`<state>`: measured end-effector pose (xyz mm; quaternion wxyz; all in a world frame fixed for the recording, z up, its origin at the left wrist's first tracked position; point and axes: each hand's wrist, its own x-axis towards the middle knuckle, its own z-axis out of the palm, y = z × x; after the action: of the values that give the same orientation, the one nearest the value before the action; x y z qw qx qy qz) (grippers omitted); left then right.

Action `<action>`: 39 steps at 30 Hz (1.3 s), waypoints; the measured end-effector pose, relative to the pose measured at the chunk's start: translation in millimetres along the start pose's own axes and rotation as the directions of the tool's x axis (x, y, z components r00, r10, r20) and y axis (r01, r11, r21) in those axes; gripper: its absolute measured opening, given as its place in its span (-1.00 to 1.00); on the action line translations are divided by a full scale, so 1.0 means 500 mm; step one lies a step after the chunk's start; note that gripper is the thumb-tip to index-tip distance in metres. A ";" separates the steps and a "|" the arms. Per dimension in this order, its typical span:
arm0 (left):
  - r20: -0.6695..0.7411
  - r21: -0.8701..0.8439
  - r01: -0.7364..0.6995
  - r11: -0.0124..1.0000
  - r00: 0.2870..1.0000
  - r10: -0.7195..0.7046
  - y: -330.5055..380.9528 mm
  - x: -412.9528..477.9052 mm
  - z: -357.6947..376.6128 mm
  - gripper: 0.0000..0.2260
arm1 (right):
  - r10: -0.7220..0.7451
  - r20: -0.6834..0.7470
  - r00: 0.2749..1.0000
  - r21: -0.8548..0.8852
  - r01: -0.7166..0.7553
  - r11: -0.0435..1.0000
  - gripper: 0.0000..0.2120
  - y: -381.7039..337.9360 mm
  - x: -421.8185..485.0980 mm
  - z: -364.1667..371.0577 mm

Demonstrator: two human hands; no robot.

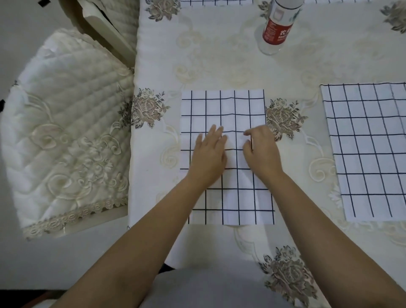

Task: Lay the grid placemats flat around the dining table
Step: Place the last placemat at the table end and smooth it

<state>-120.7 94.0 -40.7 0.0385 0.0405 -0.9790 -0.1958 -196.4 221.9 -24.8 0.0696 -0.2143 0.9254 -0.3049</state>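
A white placemat with a black grid (226, 110) lies flat on the cream floral tablecloth (219, 70), in front of me near the table's left edge. My left hand (208, 154) rests flat on its middle with straight fingers. My right hand (260, 151) sits beside it on the mat, fingers bent toward the cloth; whether they pinch it is unclear. A second grid placemat (369, 149) lies flat at the right, partly cut off. The edge of a third grid placemat (215, 2) shows at the far side.
A clear bottle with a red and white label (276, 26) stands on the table beyond the mat. A chair with a quilted cream cover (66, 132) stands to the left of the table. The table's left edge runs along x≈610.
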 end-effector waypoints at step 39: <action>0.026 0.146 0.294 0.945 0.953 -0.300 -0.202 0.036 -0.027 -0.38 | 0.037 0.121 0.992 -0.385 0.012 0.923 -0.35 0.152 0.059 -0.014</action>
<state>-131.1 -5.8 -66.4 -0.0181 0.1854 -0.9738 -0.1307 -251.4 267.4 -64.3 0.0865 -0.2367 0.9623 -0.1026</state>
